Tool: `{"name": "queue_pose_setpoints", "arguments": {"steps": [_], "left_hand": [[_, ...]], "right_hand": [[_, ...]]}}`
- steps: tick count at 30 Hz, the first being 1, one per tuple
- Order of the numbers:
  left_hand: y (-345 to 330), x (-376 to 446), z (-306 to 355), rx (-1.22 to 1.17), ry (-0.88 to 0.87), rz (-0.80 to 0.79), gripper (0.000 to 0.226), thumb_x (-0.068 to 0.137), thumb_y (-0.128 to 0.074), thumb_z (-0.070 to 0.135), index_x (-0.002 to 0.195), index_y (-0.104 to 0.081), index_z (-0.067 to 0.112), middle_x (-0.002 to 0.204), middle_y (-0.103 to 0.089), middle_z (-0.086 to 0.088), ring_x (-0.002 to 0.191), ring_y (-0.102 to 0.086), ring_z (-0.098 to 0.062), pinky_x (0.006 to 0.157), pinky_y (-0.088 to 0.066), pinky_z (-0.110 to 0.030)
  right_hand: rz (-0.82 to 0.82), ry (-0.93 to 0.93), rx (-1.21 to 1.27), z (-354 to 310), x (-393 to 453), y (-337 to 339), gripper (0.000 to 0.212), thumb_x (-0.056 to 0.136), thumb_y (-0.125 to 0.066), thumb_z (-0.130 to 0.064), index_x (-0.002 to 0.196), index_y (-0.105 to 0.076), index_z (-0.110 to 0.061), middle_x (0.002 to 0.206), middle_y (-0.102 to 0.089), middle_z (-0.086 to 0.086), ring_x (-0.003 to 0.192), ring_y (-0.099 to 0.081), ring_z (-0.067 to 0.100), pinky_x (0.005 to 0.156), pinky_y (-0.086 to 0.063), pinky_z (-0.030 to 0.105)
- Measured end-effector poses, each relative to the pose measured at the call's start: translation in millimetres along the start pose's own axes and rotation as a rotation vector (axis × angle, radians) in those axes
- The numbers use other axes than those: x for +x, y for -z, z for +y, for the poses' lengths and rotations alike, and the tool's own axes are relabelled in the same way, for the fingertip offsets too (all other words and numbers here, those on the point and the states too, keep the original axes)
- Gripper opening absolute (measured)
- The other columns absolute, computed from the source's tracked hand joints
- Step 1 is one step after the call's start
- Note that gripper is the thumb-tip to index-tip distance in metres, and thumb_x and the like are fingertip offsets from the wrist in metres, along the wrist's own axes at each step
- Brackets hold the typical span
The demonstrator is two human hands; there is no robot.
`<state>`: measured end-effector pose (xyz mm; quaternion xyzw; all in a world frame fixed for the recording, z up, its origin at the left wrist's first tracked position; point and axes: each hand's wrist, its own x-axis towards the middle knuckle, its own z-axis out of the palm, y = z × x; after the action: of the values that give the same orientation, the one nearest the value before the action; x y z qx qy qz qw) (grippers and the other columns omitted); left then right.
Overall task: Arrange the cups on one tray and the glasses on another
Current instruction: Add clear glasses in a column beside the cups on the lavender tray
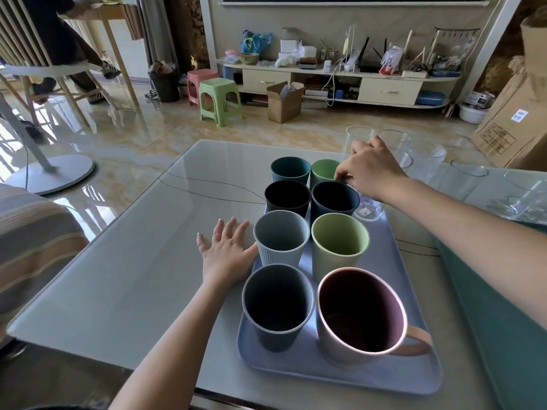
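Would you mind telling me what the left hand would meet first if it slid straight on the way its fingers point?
Probably nothing: the left hand points across bare table, passing left of the black cup, though depth is uncertain.

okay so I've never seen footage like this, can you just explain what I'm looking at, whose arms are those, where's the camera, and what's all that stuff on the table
There is one picture, taken by a wide-angle camera worn on a person's head, looking forward and down. So the two bare arms belong to the wearer; there is no machine.

The left hand lies flat and open on the pale table, touching the edge of a blue tray. That tray carries eight cups in two rows, nearest being a pink mug with a handle.

The right hand reaches over the tray's far end, fingers pinched together above a small clear glass; whether it grips anything is unclear.

More clear glasses stand on the right, around a teal tray.
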<state>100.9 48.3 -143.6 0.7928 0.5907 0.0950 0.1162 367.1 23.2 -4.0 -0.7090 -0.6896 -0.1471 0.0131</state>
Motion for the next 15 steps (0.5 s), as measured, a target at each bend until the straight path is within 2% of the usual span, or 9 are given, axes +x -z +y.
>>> {"name": "queue_pose_setpoints", "arguments": {"steps": [3, 5, 7, 9, 12, 15], "left_hand": [[-0.4, -0.1, 0.4, 0.0, 0.001, 0.002, 0.072, 0.08, -0.008, 0.065, 0.146, -0.018, 0.038, 0.159, -0.01, 0.007, 0.147, 0.004, -0.016, 0.115, 0.012, -0.056], [0.2, 0.1, 0.9, 0.001, 0.007, -0.002, 0.074, 0.078, -0.007, 0.065, 0.146, -0.017, 0.038, 0.159, -0.009, 0.007, 0.147, 0.004, -0.015, 0.115, 0.012, -0.055], [0.2, 0.4, 1.1, 0.003, 0.018, -0.008, 0.075, 0.076, -0.006, 0.064, 0.146, -0.017, 0.038, 0.159, -0.009, 0.008, 0.147, 0.004, -0.014, 0.115, 0.011, -0.055], [-0.2, 0.4, 1.2, 0.002, 0.018, -0.004, 0.077, 0.075, -0.004, 0.066, 0.146, -0.017, 0.038, 0.158, -0.009, 0.008, 0.147, 0.004, -0.014, 0.115, 0.012, -0.054], [-1.8, 1.2, 1.2, -0.01, 0.018, 0.006, 0.088, 0.065, 0.004, 0.071, 0.145, -0.016, 0.041, 0.158, -0.01, 0.009, 0.147, 0.005, -0.013, 0.114, 0.013, -0.053], [-3.0, 2.4, 0.2, -0.008, 0.025, 0.005, 0.089, 0.062, 0.005, 0.07, 0.145, -0.015, 0.042, 0.158, -0.01, 0.01, 0.147, 0.005, -0.012, 0.114, 0.014, -0.052]], "right_hand": [[-0.04, -0.005, 0.023, 4.8, 3.0, -0.3, 0.04, 0.094, -0.048, -0.01, 0.119, -0.063, -0.036, 0.114, -0.051, 0.01, 0.107, -0.04, 0.034, 0.099, -0.03, 0.038], [0.035, -0.005, 0.077, 9.4, 6.3, 5.3, 0.049, 0.091, -0.043, -0.001, 0.121, -0.062, -0.035, 0.115, -0.056, 0.012, 0.106, -0.046, 0.032, 0.098, -0.032, 0.04], [0.199, -0.038, 0.121, 16.7, 12.5, 14.4, 0.042, 0.09, -0.043, -0.003, 0.117, -0.065, -0.027, 0.11, -0.064, 0.014, 0.104, -0.051, 0.03, 0.094, -0.032, 0.039], [0.282, -0.133, 0.134, 25.4, 23.9, 21.8, 0.032, 0.092, -0.044, -0.013, 0.114, -0.066, -0.021, 0.106, -0.068, 0.012, 0.108, -0.051, 0.029, 0.091, -0.031, 0.038], [0.115, -0.262, 0.058, 35.4, 47.4, 23.0, 0.028, 0.094, -0.045, -0.031, 0.11, -0.065, -0.019, 0.107, -0.067, 0.008, 0.114, -0.048, 0.028, 0.095, -0.028, 0.04], [-0.055, -0.294, -0.04, 38.5, 68.3, 12.7, 0.032, 0.092, -0.048, -0.042, 0.099, -0.069, -0.019, 0.101, -0.067, 0.006, 0.108, -0.052, 0.027, 0.093, -0.028, 0.039]]}}
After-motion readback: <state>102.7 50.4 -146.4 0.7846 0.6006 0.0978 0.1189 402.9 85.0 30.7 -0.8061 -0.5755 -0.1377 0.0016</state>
